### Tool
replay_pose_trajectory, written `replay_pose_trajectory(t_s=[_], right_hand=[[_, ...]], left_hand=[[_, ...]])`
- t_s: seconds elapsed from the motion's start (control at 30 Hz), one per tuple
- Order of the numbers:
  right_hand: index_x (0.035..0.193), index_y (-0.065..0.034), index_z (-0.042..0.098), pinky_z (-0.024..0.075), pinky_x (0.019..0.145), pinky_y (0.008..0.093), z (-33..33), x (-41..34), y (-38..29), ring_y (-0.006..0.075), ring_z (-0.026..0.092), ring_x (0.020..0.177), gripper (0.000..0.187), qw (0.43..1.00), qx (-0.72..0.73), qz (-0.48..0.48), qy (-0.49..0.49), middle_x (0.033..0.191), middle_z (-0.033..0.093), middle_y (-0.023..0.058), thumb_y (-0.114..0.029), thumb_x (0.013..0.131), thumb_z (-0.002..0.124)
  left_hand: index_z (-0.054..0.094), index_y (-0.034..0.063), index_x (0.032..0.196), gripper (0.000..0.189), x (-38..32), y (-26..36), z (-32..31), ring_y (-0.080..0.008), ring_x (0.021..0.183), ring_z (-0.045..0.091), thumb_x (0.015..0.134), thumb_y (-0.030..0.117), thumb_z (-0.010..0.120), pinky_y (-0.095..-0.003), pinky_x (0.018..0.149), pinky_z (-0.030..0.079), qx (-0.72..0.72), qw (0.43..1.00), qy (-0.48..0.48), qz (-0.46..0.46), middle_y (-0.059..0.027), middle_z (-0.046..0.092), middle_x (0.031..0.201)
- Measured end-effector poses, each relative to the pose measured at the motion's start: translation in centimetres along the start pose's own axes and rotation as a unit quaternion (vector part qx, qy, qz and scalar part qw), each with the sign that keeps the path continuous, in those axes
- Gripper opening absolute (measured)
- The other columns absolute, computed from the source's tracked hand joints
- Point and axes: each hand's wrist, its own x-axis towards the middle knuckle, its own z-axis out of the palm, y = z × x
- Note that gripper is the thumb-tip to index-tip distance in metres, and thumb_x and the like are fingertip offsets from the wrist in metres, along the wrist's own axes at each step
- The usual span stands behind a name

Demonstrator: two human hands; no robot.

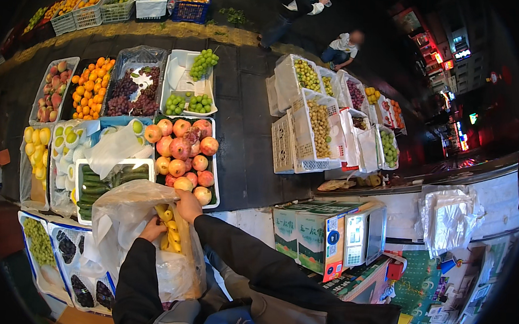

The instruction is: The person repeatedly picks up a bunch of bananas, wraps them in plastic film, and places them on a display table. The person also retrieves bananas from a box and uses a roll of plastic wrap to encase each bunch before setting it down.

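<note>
Before me is a box (175,268) lined with clear plastic, holding a bunch of yellow bananas (174,234). My left hand (153,230) reaches into it with the fingers against the bananas; whether they grip the fruit is hard to see. At the far rim, my right hand (188,206) pinches the raised edge of the plastic liner (139,195). Just beyond that hand lies a tray of pomegranates (180,148). A white foam box of cucumbers (94,187) stands to the left, partly covered by the liner.
Grapes (36,242) and dark netted fruit (83,290) lie at lower left. Mandarins (91,89) and peaches (55,91) are farther off. Stacked crates (313,125) stand right, beyond a digital scale (364,237) and plastic bags (450,218). Two people (291,12) are on the street.
</note>
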Motion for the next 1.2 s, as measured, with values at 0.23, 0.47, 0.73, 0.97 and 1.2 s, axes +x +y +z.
replay_pose_trajectory(t_s=[0.23,0.47,0.73,0.97,1.2], right_hand=[[0.118,-0.0024,0.063,0.0488,0.087,0.0444,0.3,1.0,0.8,0.0406,0.061,0.1,0.039,1.0,-0.014,0.004,-0.004,0.104,0.065,0.0253,-0.006,0.079,0.055],[0.117,-0.0034,0.063,0.0493,0.086,0.0437,0.5,1.2,0.8,0.0397,0.062,0.099,0.038,1.0,-0.026,0.015,-0.007,0.103,0.066,0.0243,-0.007,0.079,0.055],[0.118,-0.0064,0.06,0.0485,0.086,0.0471,0.9,1.2,0.6,0.039,0.059,0.105,0.038,0.998,-0.035,0.034,-0.035,0.109,0.064,0.0217,-0.008,0.08,0.056],[0.113,-0.0059,0.064,0.0482,0.088,0.0474,2.0,1.0,0.6,0.0409,0.061,0.099,0.035,0.998,-0.034,0.048,0.004,0.104,0.065,0.0249,-0.01,0.08,0.054],[0.103,-0.0003,0.065,0.0502,0.082,0.0461,2.5,0.1,1.1,0.0398,0.064,0.093,0.026,0.999,0.004,-0.042,-0.001,0.096,0.067,0.0236,-0.015,0.085,0.053]], left_hand=[[0.058,-0.003,0.105,0.047,-5.4,0.0,-1.8,-0.0193,0.081,0.063,0.068,0.012,0.081,-0.0302,0.076,0.051,0.022,0.992,0.125,0.003,-0.0085,0.064,0.088],[0.067,-0.002,0.095,0.034,-10.0,4.0,-0.2,-0.0211,0.079,0.064,0.067,0.01,0.083,-0.033,0.073,0.051,0.1,0.963,0.249,0.027,-0.0114,0.068,0.089],[0.063,0.0004,0.089,0.026,-15.4,10.1,1.9,-0.0354,0.085,0.061,0.069,0.007,0.078,-0.041,0.077,0.048,0.263,0.882,0.345,0.183,-0.0151,0.063,0.089],[0.061,0.0038,0.095,0.027,-19.7,15.0,1.8,-0.0364,0.085,0.058,0.071,0.004,0.073,-0.0432,0.075,0.047,0.367,0.813,0.329,0.311,-0.0151,0.061,0.089],[0.057,0.0042,0.096,0.035,-25.3,16.5,2.9,-0.0368,0.087,0.054,0.065,0.007,0.074,-0.0449,0.073,0.045,0.389,0.809,0.296,0.326,-0.0159,0.055,0.089]])
